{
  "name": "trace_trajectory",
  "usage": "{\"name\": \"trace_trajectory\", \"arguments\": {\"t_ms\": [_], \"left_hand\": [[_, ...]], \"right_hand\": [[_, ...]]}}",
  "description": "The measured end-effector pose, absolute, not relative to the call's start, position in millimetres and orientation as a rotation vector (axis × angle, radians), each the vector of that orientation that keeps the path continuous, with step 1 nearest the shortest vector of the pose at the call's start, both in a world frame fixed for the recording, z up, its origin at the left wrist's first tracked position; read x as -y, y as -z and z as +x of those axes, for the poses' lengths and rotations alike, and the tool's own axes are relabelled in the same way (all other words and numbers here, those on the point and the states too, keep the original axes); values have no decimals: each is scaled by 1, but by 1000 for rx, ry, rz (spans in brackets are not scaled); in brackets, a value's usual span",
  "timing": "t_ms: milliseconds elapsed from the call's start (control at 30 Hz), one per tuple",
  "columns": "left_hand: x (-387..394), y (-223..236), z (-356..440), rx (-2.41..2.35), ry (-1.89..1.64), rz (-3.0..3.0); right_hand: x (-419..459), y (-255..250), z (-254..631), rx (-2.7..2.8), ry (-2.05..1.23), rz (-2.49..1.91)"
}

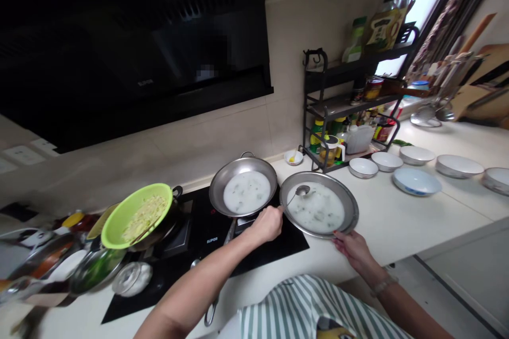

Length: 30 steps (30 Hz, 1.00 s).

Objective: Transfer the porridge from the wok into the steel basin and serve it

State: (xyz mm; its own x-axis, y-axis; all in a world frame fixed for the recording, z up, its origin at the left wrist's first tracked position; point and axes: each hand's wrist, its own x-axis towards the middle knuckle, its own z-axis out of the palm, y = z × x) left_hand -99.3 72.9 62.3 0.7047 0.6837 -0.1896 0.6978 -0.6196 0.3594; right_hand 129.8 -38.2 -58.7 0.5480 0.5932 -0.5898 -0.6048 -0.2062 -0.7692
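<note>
My left hand (268, 223) is closed around the handle of a metal spoon (303, 190). The spoon's bowl is held over a wide metal basin (352, 206) of milky white liquid (318, 211) with pale and greenish bits in it. At the basin's near right rim, my right hand (353, 249) grips the edge between thumb and fingers. The basin sits partly over the cooktop's right end and partly on the white counter. Just left of it, a metal wok (218, 190) on the cooktop holds similar white liquid.
A green colander (115, 222) with pale shreds and chopsticks rests over a pot at the left. Beside the cooktop (210, 251) stands a glass jar (132, 279). Several bowls (417, 182) line the right counter by a black spice rack (326, 108). A range hood (159, 100) hangs overhead.
</note>
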Motion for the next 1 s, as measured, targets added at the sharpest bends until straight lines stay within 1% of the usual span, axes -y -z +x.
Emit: {"name": "trace_trajectory", "arguments": {"t_ms": [133, 267, 467, 633, 1000], "left_hand": [[-68, -61, -102, -1028, 240, 2793], [-64, -61, -101, -1004, 321, 2877], [-68, -60, -102, -1018, 249, 2884], [-72, -59, -104, -1027, 101, 2721], [-75, -61, -106, -1068, 179, 2751]], "right_hand": [[38, 59, 130, -17, -1088, -1399], [38, 59, 130, -14, -1086, -1423], [39, 57, 130, 8, -1088, -1419], [39, 56, 129, 39, -1079, -1446], [39, 56, 129, 4, -1087, -1412]]}}
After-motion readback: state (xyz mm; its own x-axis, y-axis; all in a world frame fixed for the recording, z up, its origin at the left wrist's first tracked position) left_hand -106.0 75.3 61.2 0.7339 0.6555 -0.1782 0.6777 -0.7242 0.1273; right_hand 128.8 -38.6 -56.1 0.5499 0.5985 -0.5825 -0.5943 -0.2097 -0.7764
